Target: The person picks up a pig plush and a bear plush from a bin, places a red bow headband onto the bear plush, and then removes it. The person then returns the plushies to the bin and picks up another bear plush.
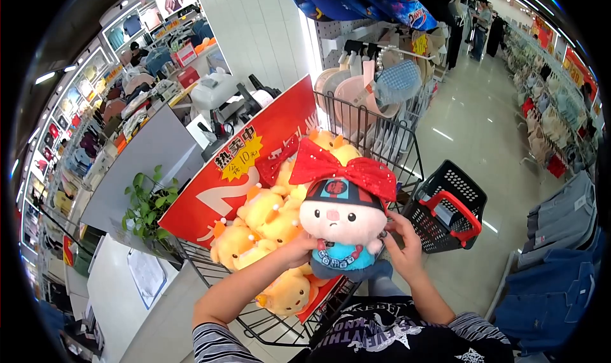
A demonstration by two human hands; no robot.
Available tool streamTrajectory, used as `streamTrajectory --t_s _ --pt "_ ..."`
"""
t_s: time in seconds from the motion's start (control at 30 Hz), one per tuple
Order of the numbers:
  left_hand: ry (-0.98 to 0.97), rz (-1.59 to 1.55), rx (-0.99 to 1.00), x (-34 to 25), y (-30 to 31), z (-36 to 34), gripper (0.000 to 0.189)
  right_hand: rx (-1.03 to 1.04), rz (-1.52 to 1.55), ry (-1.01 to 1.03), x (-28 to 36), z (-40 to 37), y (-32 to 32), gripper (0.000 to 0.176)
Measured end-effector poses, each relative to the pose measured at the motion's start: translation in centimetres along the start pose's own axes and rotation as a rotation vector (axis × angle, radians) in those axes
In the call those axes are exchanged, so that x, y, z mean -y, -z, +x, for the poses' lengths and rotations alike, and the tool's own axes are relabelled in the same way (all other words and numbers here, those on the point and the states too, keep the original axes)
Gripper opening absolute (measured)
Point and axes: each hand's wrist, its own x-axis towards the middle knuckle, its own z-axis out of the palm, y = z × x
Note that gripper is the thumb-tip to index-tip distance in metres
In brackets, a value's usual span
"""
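Between my two hands is a pink plush pig (344, 220) in a dark cap and a blue outfit, with a big red sequined bow (344, 170) at the top of its head. My left hand (300, 251) grips the toy's lower left side, its fingertips partly hidden behind it. On the other side, my right hand (404, 239) has its fingers closed at the toy's small arm. Just behind and left, several yellow plush toys (264, 213) are heaped in a black wire cart (280, 339).
A red sign (203, 200) with a yellow price burst stands along the cart. To the right is a black shopping basket (455, 200) with a red handle. A counter (121, 286) with a plant (149, 204) lies left; denim clothes (541, 312) hang at lower right.
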Motion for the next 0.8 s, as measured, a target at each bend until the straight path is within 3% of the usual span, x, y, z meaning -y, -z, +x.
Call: streamTrajectory --t_s 0.07,0.17,0.23,0.27,0.33,0.37,0.47,0.53,0.67,0.8 --pt "0.059 -0.026 0.023 0.2 0.1 0.1 0.068 0.004 0.002 -0.02 -0.6 -0.4 0.0 0.039" --pt "-0.002 -0.021 0.006 0.0 -0.9 -0.1 0.067 0.002 -0.002 0.011 -1.0 -0.2 -0.1 0.041" --pt "-0.048 -0.045 -0.006 -0.3 -1.4 0.2 0.065 0.084 0.044 -0.131 -1.1 0.0 -0.2 0.053" --pt "-0.137 0.092 -0.074 -0.2 -1.5 0.3 0.064 0.081 0.044 -0.124 -1.2 0.1 -0.3 0.053" --pt "-0.226 0.23 -0.138 -0.1 -1.8 0.4 0.062 0.248 0.025 -0.032 -1.9 0.0 -0.4 0.074" --pt "-0.281 0.309 -0.124 -0.1 -2.3 0.3 0.063 0.297 0.209 -0.157 -2.7 -0.3 -0.8 0.088" --pt "-0.342 0.381 -0.065 -0.2 -3.7 -0.6 0.06 0.243 0.395 -0.24 -4.1 -1.3 -1.8 0.093" --pt "-0.464 1.078 -0.115 -0.3 -4.2 -1.4 0.06 0.145 0.603 -0.342 -4.8 -1.7 -2.3 0.096" --pt "-0.486 0.959 0.091 0.0 -3.8 -1.6 0.052 0.253 0.525 -0.467 -4.5 -0.7 -1.9 0.091" --pt "-0.357 0.767 0.103 -0.1 -3.3 -1.8 0.051 0.259 0.7 -0.537 -5.9 -0.6 -2.6 0.091"
